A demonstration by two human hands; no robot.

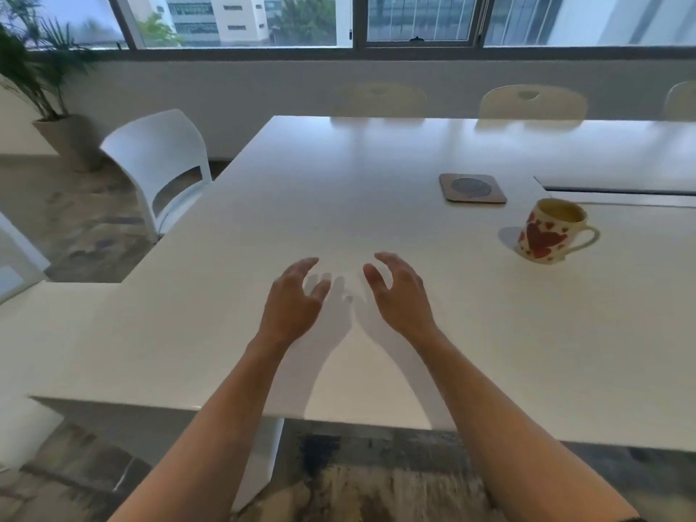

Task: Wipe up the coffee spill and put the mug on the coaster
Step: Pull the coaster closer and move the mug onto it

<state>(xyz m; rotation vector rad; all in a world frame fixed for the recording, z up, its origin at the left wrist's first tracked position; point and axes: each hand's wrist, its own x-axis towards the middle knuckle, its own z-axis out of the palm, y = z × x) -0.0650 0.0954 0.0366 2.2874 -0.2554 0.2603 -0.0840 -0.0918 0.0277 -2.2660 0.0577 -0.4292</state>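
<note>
A cream mug (550, 232) with red hearts stands upright on the white table (301, 205) at the right, its handle pointing right. A square wooden coaster (472, 187) with a grey round centre lies just beyond the mug, to its left, with nothing on it. My left hand (292, 301) and my right hand (399, 292) hover side by side above the table's near middle, well left of the mug. Both have curled, spread fingers and hold nothing. I see no spill and no cloth on the table.
A white chair (158, 163) stands at the table's left side, with a potted plant (49, 88) behind it. Cream chairs (533, 101) line the far edge below the windows. A recessed slot (617, 190) runs along the table at the right.
</note>
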